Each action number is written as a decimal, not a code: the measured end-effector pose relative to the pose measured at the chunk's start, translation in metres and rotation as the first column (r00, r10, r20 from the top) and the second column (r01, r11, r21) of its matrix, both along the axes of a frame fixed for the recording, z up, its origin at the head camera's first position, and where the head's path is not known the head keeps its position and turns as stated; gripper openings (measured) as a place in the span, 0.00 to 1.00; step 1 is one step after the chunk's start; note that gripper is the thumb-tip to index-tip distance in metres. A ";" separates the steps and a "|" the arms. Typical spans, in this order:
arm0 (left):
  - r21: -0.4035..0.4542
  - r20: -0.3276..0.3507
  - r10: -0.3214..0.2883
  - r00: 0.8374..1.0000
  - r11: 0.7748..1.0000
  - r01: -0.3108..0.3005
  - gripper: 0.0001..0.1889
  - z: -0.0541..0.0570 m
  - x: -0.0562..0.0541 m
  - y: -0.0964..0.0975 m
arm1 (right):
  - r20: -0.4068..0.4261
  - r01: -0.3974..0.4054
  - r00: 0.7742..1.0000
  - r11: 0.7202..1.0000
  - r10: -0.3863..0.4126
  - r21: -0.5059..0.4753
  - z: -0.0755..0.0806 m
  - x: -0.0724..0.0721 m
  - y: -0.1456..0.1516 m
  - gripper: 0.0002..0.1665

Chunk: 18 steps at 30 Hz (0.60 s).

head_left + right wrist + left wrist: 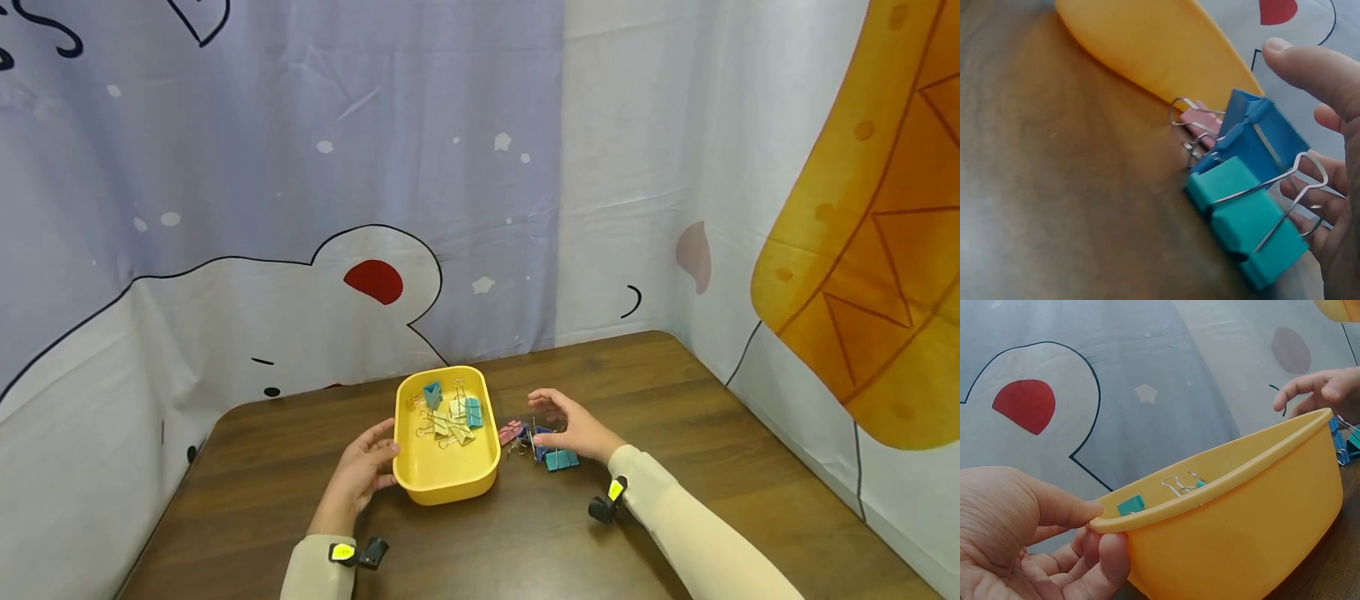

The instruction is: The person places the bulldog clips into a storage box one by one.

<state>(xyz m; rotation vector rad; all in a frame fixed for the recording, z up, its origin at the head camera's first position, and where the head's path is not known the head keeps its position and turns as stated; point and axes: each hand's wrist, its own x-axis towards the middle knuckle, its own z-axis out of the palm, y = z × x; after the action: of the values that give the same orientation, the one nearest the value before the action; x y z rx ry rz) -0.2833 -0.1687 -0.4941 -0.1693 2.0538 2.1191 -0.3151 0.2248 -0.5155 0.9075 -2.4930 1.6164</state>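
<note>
A person's left hand (358,471) pinches the near-left rim of a yellow tray (442,477), thumb above the lip and fingers beneath it, as I watch from a distance through the head and wrist cameras. The tray stands on a wood-grain table (637,375), with pale yellow clips (441,427) and teal clips (473,412) lying loose together in its far half. To the tray's right, the person's right hand (573,429) hovers about a small heap of binder clips, its thumb and curved fingers spread apart and grasping nothing; I cannot tell whether a fingertip touches the heap. On the right wrist view I see a blue clip (1266,140) near the hand, a green-teal clip (1235,187) in front of it and a pink clip (1200,119) between it and the tray. Cream sleeves (697,525) cover both forearms, and a printed curtain (480,183) hangs behind the table.
</note>
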 end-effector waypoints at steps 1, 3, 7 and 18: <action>-0.001 -0.001 0.000 1.000 1.000 0.000 0.27 0.000 0.000 0.000 | 0.003 0.000 1.000 1.000 0.000 0.000 -0.002 0.001 0.000 0.38; 0.001 -0.003 0.000 1.000 1.000 0.000 0.27 0.000 0.000 0.000 | 0.000 0.008 1.000 1.000 -0.008 0.006 -0.005 0.003 -0.001 0.40; -0.001 -0.005 -0.004 1.000 1.000 0.004 0.27 -0.001 -0.001 0.000 | -0.017 0.030 0.999 0.999 -0.030 0.020 -0.010 0.006 0.000 0.43; -0.002 -0.005 -0.005 1.000 1.000 0.005 0.28 -0.001 0.000 -0.001 | -0.006 0.031 1.000 0.998 -0.031 0.048 -0.016 0.004 0.000 0.46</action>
<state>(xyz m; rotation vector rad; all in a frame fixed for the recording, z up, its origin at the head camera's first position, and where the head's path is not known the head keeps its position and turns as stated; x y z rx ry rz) -0.2835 -0.1697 -0.4947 -0.1593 2.0567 2.1172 -0.3108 0.2245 -0.5319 0.8721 -2.5404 1.5494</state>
